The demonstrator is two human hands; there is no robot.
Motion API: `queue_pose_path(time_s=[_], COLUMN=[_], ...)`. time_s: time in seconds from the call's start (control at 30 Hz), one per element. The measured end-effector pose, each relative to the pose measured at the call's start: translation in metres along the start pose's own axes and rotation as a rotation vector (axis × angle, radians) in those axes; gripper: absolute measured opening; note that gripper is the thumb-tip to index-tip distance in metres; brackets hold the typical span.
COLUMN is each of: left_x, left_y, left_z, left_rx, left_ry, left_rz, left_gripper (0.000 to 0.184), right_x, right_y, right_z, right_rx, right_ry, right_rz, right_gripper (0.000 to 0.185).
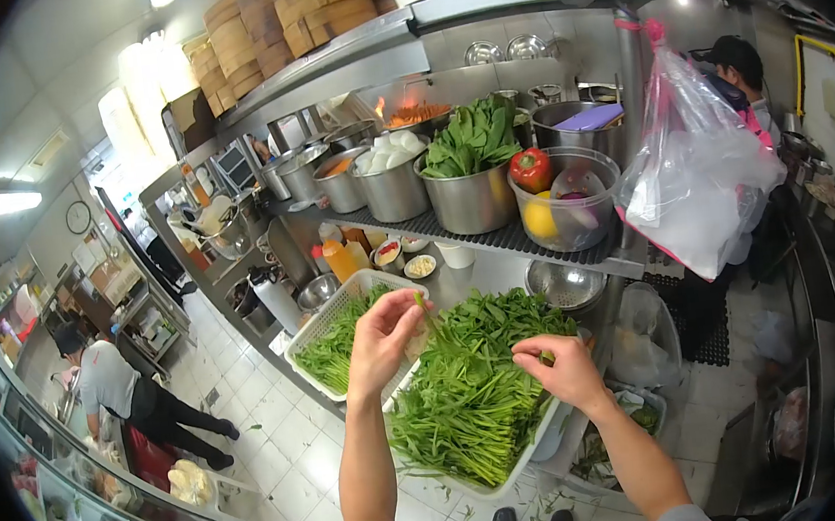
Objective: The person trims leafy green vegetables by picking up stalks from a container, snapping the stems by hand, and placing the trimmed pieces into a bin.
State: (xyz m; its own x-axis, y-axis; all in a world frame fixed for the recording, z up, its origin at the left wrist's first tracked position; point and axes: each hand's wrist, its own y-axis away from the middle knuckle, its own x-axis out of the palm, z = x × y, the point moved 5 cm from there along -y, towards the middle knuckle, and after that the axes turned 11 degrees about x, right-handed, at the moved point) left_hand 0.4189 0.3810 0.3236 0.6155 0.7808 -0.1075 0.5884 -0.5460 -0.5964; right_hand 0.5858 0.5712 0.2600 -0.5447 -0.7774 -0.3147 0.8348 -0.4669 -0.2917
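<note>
Over a white basket (545, 433) heaped with leafy green stems (471, 396), my left hand (384, 334) pinches a green stem (428, 315) between thumb and fingertips. To the right, above the same heap, my right hand (560, 365) has its fingers curled together near the leaves; whatever lies between them is too small to make out. A second white basket (297, 348), behind my left hand, holds more greens (345, 338).
Steel pots (472, 203) and a clear tub (573, 207) line the shelf above. A plastic bag (695, 163) hangs at the right. A colander (569, 284) is behind the greens. One person (112, 380) bends at the left; another (736, 69) stands behind the bag.
</note>
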Motion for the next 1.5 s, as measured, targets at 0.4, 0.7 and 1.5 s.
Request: queue_pose_path(time_s=[0.4,0.7,1.5], left_x=[0.096,0.183,0.315], left_y=[0.007,0.009,0.301], left_z=[0.005,-0.006,0.136], left_rx=[-0.097,0.108,-0.195], left_ry=[0.326,-0.094,0.031], left_rz=[0.382,0.597,0.760], left_gripper=[0.019,0.014,0.019], right_x=[-0.033,-0.103,-0.093], right_y=[-0.023,0.020,0.259], right_z=[0.026,0.009,-0.185], right_rx=[0.072,0.124,0.477], right_ry=[-0.021,0.223,0.462], right_rz=[0.220,0.078,0.076], right_gripper=[0.021,0.022,0.016])
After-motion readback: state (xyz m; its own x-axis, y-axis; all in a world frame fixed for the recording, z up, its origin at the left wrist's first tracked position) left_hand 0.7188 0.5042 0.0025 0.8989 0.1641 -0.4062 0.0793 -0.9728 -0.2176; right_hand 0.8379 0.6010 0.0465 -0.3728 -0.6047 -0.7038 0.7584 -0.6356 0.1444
